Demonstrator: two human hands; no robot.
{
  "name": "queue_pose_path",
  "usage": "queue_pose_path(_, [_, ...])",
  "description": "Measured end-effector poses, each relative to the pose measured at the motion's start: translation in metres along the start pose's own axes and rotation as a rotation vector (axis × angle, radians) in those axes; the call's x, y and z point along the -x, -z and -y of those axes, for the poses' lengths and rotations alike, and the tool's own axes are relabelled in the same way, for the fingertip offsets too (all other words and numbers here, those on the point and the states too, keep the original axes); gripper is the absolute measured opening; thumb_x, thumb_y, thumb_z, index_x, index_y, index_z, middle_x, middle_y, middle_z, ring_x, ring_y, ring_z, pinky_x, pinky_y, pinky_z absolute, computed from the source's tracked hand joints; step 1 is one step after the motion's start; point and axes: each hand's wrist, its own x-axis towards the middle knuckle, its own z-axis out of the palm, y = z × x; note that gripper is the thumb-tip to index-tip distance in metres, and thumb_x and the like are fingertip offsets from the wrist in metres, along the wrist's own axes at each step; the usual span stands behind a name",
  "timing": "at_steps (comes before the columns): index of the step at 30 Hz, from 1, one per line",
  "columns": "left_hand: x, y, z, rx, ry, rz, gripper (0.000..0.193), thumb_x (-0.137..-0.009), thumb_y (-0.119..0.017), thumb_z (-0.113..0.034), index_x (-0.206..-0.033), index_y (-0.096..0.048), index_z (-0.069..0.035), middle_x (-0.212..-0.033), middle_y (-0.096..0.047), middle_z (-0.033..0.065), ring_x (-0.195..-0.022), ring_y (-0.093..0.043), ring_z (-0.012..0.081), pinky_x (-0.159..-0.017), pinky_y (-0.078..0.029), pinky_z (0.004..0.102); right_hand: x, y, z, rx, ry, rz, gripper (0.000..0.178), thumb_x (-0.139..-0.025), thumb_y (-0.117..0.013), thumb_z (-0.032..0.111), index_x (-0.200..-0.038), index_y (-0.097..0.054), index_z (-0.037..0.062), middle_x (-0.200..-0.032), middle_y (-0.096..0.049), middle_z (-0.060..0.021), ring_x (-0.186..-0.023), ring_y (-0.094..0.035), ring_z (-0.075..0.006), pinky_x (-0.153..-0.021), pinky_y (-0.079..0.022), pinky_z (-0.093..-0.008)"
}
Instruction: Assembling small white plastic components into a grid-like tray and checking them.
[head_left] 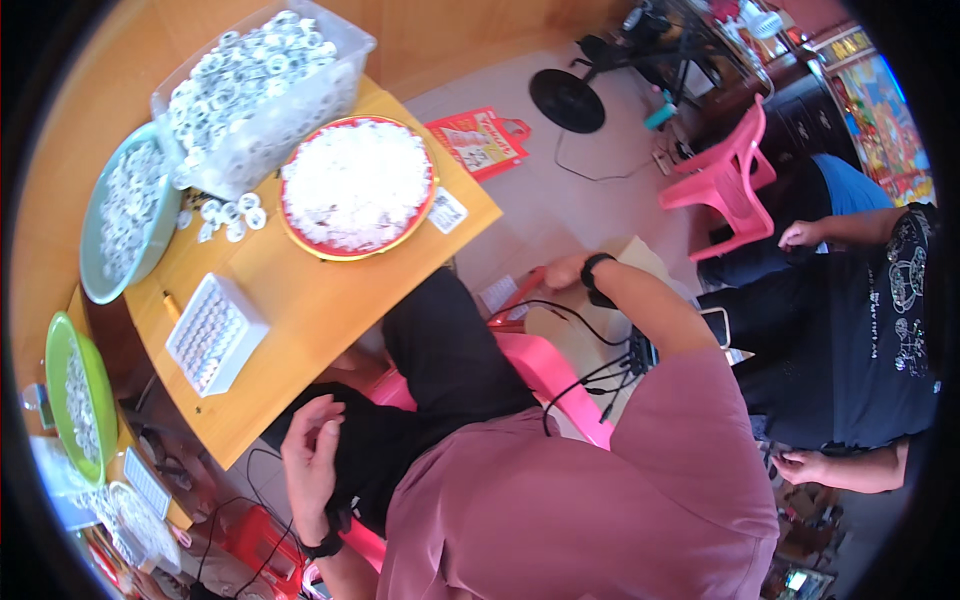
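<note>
My left hand (pixel 309 455) hovers just off the table's near edge, above my lap, with its fingers loosely bent and apart and nothing visible in it. My right hand (pixel 566 271) is stretched out to the right, beyond the table, at a red strip-like thing (pixel 522 292) beside a beige surface (pixel 640 258). Its fingertips are small and partly hidden, so I cannot make out whether they grip the red thing. Nearest my left hand on the wooden table (pixel 300 330) lies a white tray (pixel 218 335) holding rows of small pale round pieces.
A red round tray (pixel 355 185) heaped with white pieces stands beside a clear bin (pixel 262 95) of white ring-shaped parts. Teal (pixel 130 215) and green (pixel 80 400) basins are at left. Black cables (pixel 590 375) run by my right side. At right are another person (pixel 840 330) and a pink chair (pixel 725 185).
</note>
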Motion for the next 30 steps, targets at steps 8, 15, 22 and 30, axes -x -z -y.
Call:
queue_pose_path(8, [-0.004,0.007,-0.007,-0.012,-0.003,-0.027,0.032,-0.100,-0.059,-0.011,-0.129,-0.058,0.001,-0.112,-0.069,0.0121,-0.101,-0.063,0.0183,-0.095,-0.048,0.0321,0.051,0.039,0.028,-0.099,-0.063,0.187,0.055,-0.085,-0.065,0.048,-0.121,-0.066,0.0057,-0.109,-0.069,-0.0104,-0.099,-0.061,-0.0246,-0.088,-0.047,-0.0402])
queue_pose_path(15, [0.001,0.009,-0.002,-0.016,0.010,-0.026,0.030,-0.097,-0.061,-0.006,-0.127,-0.060,-0.001,-0.110,-0.070,0.0094,-0.101,-0.064,0.0158,-0.092,-0.049,0.0293,0.038,0.016,0.013,-0.169,0.026,0.165,0.072,-0.079,-0.074,0.038,-0.138,-0.051,0.0048,-0.118,-0.067,-0.0106,-0.101,-0.062,-0.0232,-0.092,-0.049,-0.0412])
queue_pose_path(22, [-0.004,0.013,-0.008,-0.001,-0.047,-0.111,0.029,-0.098,-0.061,-0.007,-0.125,-0.061,-0.001,-0.110,-0.072,0.0111,-0.099,-0.066,0.0163,-0.090,-0.051,0.0300,0.054,-0.001,0.004,-0.039,-0.152,0.153,0.075,-0.075,-0.076,0.047,-0.129,-0.057,-0.0011,-0.121,-0.067,-0.0193,-0.114,-0.062,-0.0270,-0.096,-0.049,-0.0407])
queue_pose_path(30, [0.006,0.021,-0.019,-0.030,-0.091,-0.207,0.024,-0.100,-0.058,-0.009,-0.121,-0.062,0.002,-0.107,-0.070,0.0097,-0.092,-0.066,0.0160,-0.086,-0.052,0.0291,0.037,-0.025,-0.010,0.089,-0.144,0.227,0.067,-0.084,-0.065,0.062,-0.116,-0.072,0.0031,-0.124,-0.068,-0.0172,-0.120,-0.060,-0.0266,-0.105,-0.041,-0.0412])
